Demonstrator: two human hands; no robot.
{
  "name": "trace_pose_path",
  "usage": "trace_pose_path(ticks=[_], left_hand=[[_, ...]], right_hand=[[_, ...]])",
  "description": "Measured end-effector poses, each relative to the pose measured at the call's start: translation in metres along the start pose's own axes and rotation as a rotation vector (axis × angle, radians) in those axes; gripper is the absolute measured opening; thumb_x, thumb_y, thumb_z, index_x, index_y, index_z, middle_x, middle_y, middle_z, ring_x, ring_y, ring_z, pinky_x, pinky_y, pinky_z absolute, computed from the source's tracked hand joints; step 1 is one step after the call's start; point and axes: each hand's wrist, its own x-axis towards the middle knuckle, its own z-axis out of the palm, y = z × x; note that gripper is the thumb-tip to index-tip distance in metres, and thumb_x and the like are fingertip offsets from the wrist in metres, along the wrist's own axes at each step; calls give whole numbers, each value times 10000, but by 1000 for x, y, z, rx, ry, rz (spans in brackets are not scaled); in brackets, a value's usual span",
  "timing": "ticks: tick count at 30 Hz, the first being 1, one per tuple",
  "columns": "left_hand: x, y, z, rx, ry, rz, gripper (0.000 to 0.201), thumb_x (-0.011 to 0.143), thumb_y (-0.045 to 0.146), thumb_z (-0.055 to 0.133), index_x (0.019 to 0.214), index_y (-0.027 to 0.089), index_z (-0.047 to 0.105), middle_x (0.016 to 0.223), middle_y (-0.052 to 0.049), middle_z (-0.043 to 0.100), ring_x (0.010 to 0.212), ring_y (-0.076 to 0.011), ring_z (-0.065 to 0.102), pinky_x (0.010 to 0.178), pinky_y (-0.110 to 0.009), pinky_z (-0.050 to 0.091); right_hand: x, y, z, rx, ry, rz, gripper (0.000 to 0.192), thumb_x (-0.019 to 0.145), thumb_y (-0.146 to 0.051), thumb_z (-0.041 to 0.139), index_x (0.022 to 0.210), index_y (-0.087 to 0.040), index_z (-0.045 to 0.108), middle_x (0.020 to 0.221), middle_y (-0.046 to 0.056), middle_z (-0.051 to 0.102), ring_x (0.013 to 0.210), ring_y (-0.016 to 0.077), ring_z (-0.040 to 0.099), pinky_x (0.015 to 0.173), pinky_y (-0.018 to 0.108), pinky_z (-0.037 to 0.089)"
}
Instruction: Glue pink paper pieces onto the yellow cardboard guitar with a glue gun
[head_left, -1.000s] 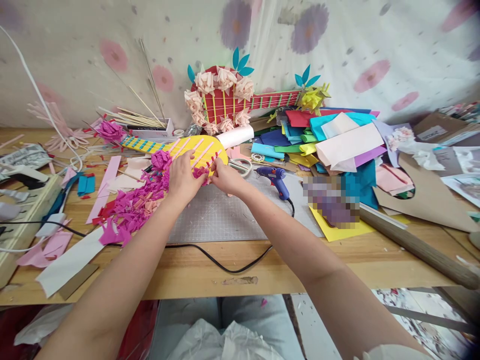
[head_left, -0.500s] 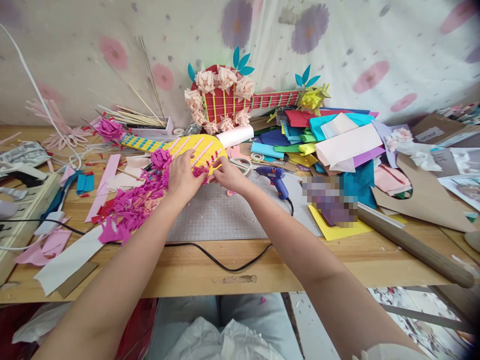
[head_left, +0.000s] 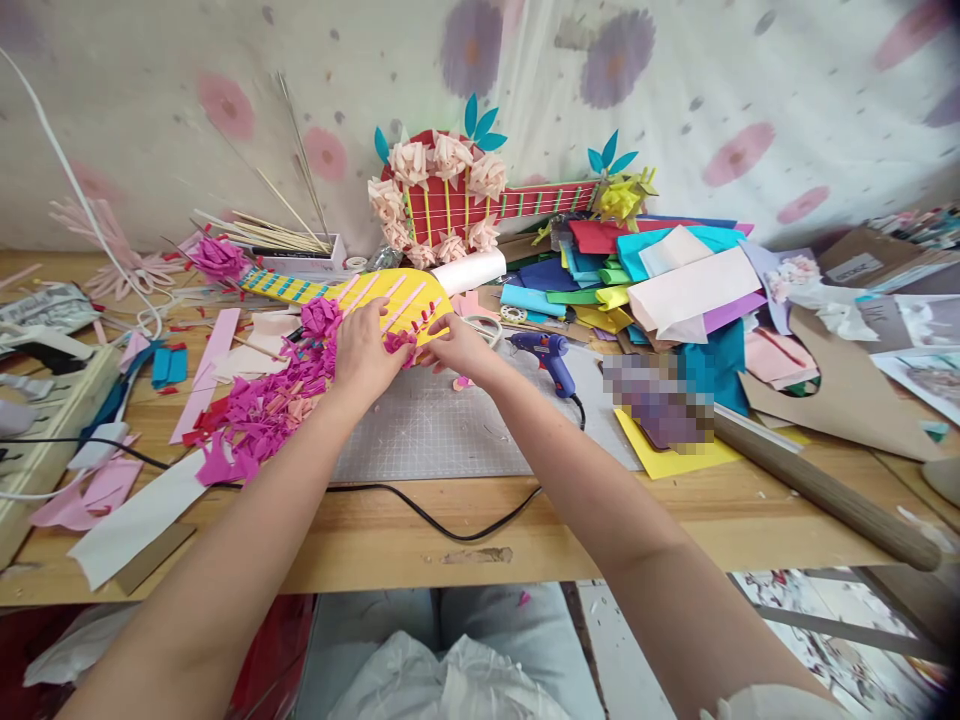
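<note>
Head camera shows two bare hands at a yellow paper guitar (head_left: 411, 288), which lies on the desk (head_left: 360, 572) behind the grey cutting mat (head_left: 442, 445). Left hand (head_left: 367, 350) lies on the near side of the guitar's body, its thumb apart from the other fingers and close to a magenta paper piece (head_left: 401, 345) at the near edge. Right hand (head_left: 459, 348) is at the same edge, more to the right, with bent fingers; I cannot tell whether either hand pinches something, because the fingertips are too small or hidden.

Small red pegs (head_left: 426, 318) stand on the guitar between the hands. Magenta scraps (head_left: 259, 405) are heaped to the left and front of the guitar, and a blue glue gun (head_left: 546, 352) lies to its right, apart from the hands.

For this work at the edge, I judge that the left hand should steady the body with light, flat pressure, since paper may dent. The right fingers should work gently and avoid the pegs. The glue gun could be hot, so its tip deserves distance from the right wrist.
</note>
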Motion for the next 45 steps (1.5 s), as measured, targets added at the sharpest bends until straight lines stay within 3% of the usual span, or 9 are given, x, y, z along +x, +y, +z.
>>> trace_pose_path(ticks=[12,26,31,36,39,41,45], left_hand=[[1,-2,-2,1,6,14,553,694,263,656,1200,192,444,1187,-100,561,1150,-278,489,994,-420,341],[-2,-2,-3,-7,9,11,535,706,251,639,1201,194,442,1179,-104,557,1156,-277,480,997,-434,346],[-2,-2,-7,-19,48,36,472,741,242,595,1188,185,453,1170,-106,558,1144,-267,486,1000,-428,348],[-18,19,-2,-13,133,135,352,797,168,479,1148,187,488,1163,-107,561,1151,-249,480,1017,-419,338],[-40,37,16,-44,10,327,319,814,147,436,1120,177,518,1123,-109,583,1111,-233,515,1003,-387,365],[-53,45,31,-76,-124,365,370,809,115,419,1160,187,508,1134,-105,581,1081,-218,542,954,-361,409],[-64,51,51,-105,-303,148,464,774,91,443,1232,163,455,1121,-115,572,935,-203,607,816,-341,482]], right_hand=[[-17,-17,-3,198,-60,113,249,768,-61,530,844,-213,348,687,-2,650,584,95,628,488,181,482],[-33,-13,-7,407,-140,175,218,766,-59,486,859,-204,352,788,37,674,588,91,634,436,148,408],[-40,2,-21,364,-119,127,192,732,-88,553,823,-189,416,791,18,662,587,78,604,499,182,444],[-51,34,-46,106,48,-54,203,664,-249,695,717,-171,515,631,-28,580,543,72,533,495,199,431],[-58,52,-64,82,70,-67,200,623,-272,719,686,-167,561,601,-26,574,527,78,529,524,230,478],[-62,60,-76,78,72,-32,217,585,-281,745,674,-168,583,585,-21,584,524,93,550,550,258,510],[-67,70,-91,43,118,12,233,551,-281,763,687,-174,607,583,-18,598,530,117,579,569,283,521]])
